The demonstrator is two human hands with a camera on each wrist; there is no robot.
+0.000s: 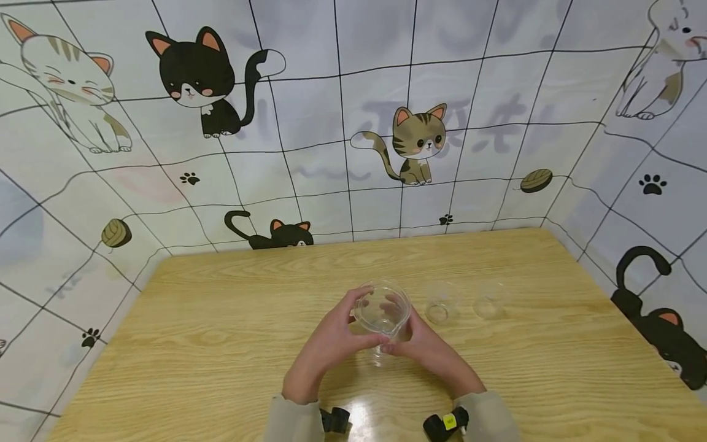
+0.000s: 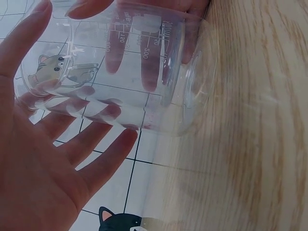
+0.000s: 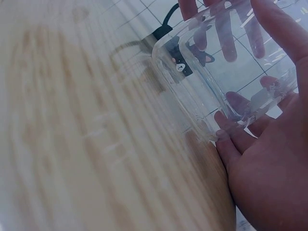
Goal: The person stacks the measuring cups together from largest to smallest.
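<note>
A clear beaker [image 1: 382, 307] with printed measuring marks is between my two hands, over the middle of the table. My left hand [image 1: 338, 330] grips its left side, thumb across the front and fingers spread round the wall. From the right, my right hand [image 1: 429, 348] holds the same beaker, the two thumbs nearly meeting at the front. In the left wrist view, a second bottom edge shows inside the beaker [image 2: 130, 53], like a smaller vessel nested in it. The right wrist view shows its base [image 3: 192, 91] close to the tabletop, with fingers seen through the wall.
Two more clear vessels stand to the right on the wooden table [image 1: 221, 344]: a nearer one [image 1: 440, 310] and a farther one [image 1: 490, 304]. A small clear shape [image 1: 378, 356] shows below the thumbs. Cat-print sheeting [image 1: 309, 123] encloses the back and sides.
</note>
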